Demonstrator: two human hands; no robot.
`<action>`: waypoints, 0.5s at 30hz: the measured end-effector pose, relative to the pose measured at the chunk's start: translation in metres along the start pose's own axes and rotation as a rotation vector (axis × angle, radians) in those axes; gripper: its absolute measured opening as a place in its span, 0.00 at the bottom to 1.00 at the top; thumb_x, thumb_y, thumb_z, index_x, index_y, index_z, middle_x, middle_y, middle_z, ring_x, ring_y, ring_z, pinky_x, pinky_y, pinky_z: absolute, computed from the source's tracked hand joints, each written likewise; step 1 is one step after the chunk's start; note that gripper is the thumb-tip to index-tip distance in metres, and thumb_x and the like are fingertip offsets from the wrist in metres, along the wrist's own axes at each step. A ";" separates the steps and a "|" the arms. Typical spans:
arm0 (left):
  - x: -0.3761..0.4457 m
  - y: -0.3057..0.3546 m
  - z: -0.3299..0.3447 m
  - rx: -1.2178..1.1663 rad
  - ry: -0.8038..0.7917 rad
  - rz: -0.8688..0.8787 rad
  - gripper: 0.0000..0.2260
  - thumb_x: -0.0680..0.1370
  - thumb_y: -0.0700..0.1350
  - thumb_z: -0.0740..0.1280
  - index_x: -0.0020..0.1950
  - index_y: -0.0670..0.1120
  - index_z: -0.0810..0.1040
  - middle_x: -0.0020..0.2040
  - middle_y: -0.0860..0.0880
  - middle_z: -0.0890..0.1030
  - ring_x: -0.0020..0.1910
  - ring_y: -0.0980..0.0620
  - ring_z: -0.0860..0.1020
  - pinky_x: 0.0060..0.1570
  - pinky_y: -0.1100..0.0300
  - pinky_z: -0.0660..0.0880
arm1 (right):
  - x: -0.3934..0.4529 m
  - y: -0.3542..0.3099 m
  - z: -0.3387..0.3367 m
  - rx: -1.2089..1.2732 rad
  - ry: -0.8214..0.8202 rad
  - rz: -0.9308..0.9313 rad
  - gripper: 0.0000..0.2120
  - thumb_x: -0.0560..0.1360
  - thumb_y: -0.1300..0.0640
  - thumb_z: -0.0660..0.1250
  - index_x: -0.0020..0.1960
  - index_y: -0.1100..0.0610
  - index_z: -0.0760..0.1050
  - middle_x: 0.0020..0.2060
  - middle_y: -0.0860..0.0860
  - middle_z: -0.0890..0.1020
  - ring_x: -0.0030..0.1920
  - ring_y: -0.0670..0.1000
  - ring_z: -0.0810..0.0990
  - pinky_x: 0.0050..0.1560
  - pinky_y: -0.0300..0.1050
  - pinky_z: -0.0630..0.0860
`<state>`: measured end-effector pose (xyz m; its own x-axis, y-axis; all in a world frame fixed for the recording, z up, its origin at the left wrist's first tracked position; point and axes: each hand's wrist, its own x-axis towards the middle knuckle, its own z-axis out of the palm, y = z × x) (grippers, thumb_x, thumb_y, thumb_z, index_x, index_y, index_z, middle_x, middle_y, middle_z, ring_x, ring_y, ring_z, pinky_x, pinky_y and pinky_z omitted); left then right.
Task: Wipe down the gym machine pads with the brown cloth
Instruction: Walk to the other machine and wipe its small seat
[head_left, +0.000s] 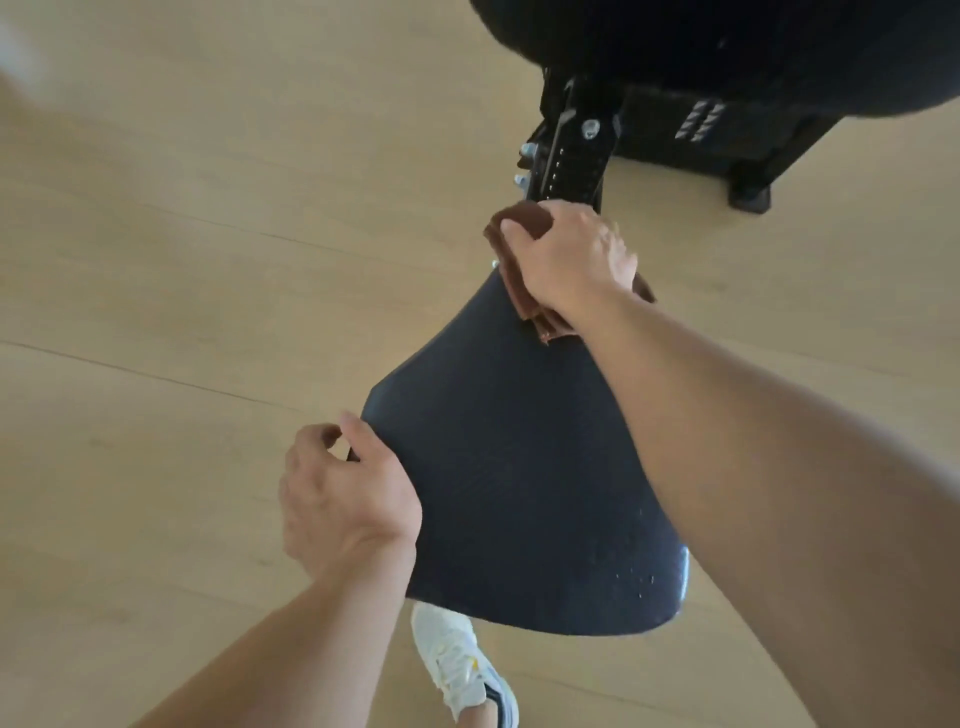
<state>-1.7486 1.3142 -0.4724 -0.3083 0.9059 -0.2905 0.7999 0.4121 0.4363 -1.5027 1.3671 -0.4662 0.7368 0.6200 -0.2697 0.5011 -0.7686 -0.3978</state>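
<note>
A dark, fan-shaped seat pad (509, 467) of the gym machine fills the middle of the view, narrow at the far end and wide near me. My right hand (569, 257) grips the folded brown cloth (519, 223) and presses it on the pad's narrow far end; folds of the cloth stick out under my wrist. My left hand (343, 488) holds the pad's near left edge, thumb on top and fingers curled under it. A second dark pad (727, 47) hangs at the top right.
The black metal frame (571, 150) with bolts and an adjustment post runs from the seat's far end to a base on the floor at the upper right. Light wooden floor (182, 260) surrounds the machine. My white shoe (457, 665) stands below the seat's near edge.
</note>
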 end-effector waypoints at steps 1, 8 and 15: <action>0.000 0.000 0.000 0.001 0.004 0.004 0.22 0.81 0.61 0.49 0.61 0.51 0.75 0.61 0.50 0.80 0.61 0.41 0.76 0.59 0.44 0.70 | 0.001 0.007 -0.004 0.026 0.005 0.017 0.26 0.77 0.32 0.58 0.70 0.41 0.74 0.65 0.47 0.79 0.66 0.56 0.75 0.59 0.55 0.71; 0.000 0.001 -0.002 -0.026 0.000 0.039 0.22 0.81 0.61 0.48 0.60 0.51 0.75 0.59 0.50 0.80 0.60 0.41 0.76 0.58 0.45 0.69 | -0.085 0.067 -0.016 0.007 -0.074 -0.075 0.29 0.81 0.39 0.59 0.80 0.39 0.57 0.82 0.43 0.55 0.81 0.54 0.59 0.70 0.60 0.70; 0.002 0.001 -0.001 -0.045 -0.016 0.028 0.23 0.79 0.61 0.47 0.59 0.51 0.75 0.58 0.48 0.80 0.59 0.40 0.76 0.60 0.42 0.72 | -0.210 0.104 -0.026 -0.155 -0.152 -0.452 0.24 0.80 0.45 0.61 0.76 0.38 0.67 0.79 0.38 0.62 0.81 0.45 0.54 0.80 0.48 0.54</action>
<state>-1.7494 1.3164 -0.4715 -0.2780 0.9155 -0.2909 0.7836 0.3913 0.4825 -1.5935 1.1533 -0.4278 0.3618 0.9034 -0.2302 0.8248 -0.4252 -0.3727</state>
